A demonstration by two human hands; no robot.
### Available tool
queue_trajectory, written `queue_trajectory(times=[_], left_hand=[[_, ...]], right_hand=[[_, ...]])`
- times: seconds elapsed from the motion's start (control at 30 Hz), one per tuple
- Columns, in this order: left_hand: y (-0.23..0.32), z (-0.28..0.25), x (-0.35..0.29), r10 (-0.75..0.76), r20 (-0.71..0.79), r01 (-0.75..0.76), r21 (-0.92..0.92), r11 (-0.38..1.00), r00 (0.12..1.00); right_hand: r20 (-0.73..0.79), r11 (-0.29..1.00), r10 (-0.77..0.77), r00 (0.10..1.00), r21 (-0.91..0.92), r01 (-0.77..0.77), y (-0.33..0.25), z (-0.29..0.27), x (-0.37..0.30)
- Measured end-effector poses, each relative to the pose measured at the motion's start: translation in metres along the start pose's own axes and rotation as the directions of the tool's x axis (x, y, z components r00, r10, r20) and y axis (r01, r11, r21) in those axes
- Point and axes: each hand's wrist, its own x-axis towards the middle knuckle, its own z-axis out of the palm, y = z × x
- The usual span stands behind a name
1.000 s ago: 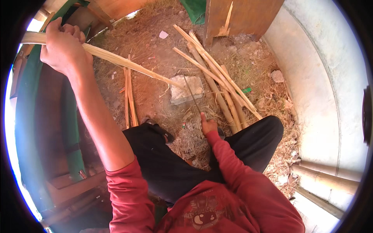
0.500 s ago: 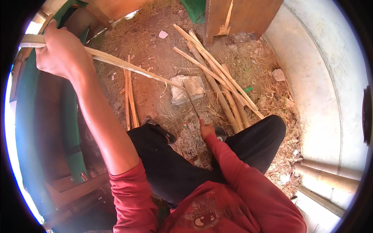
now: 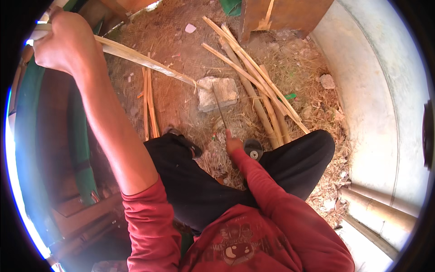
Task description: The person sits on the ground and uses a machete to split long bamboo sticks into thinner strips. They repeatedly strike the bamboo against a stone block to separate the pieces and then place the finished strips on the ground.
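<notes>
High at the left, my left hand (image 3: 71, 43) is closed round a long split bamboo strip (image 3: 141, 59). The strip slopes down to the right, and its far end rests on a pale stone block (image 3: 223, 94). My right hand (image 3: 234, 145), lower and near the middle, is wrapped round the handle of a long, narrow-bladed knife (image 3: 220, 108). Its blade points up over the stone, with the tip close to the strip's end; whether they touch I cannot tell. The blade is seen nearly edge-on.
Several bamboo poles and split strips (image 3: 253, 84) lie right of the stone, with thinner strips (image 3: 151, 106) to its left. Dry straw covers the dirt floor. A brown wooden panel (image 3: 285, 16) stands at the back, and a pale curved wall (image 3: 362, 90) rises on the right.
The whole view has shifted slightly. My left hand has risen a little with the strip. My right hand has moved slightly left, and the blade now stands more upright over the stone.
</notes>
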Motion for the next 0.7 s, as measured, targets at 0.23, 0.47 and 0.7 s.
queue_trajectory(times=[0.23, 0.47, 0.7], left_hand=[[-0.014, 0.010, 0.002, 0.157, -0.071, -0.163, -0.090, 0.982, 0.985], [-0.028, 0.000, 0.023, 0.024, -0.053, -0.022, 0.029, 0.999, 0.998], [-0.005, 0.002, -0.003, 0.113, -0.038, -0.114, -0.022, 0.993, 0.993]], right_hand=[[0.050, 0.920, -0.055, 0.997, 0.391, 0.031, -0.023, -0.036, 0.005], [0.012, 0.855, -0.264, 0.964, 0.466, 0.229, -0.058, -0.043, -0.033], [0.266, 0.984, 0.106, 0.958, 0.110, -0.139, -0.032, -0.030, -0.011]])
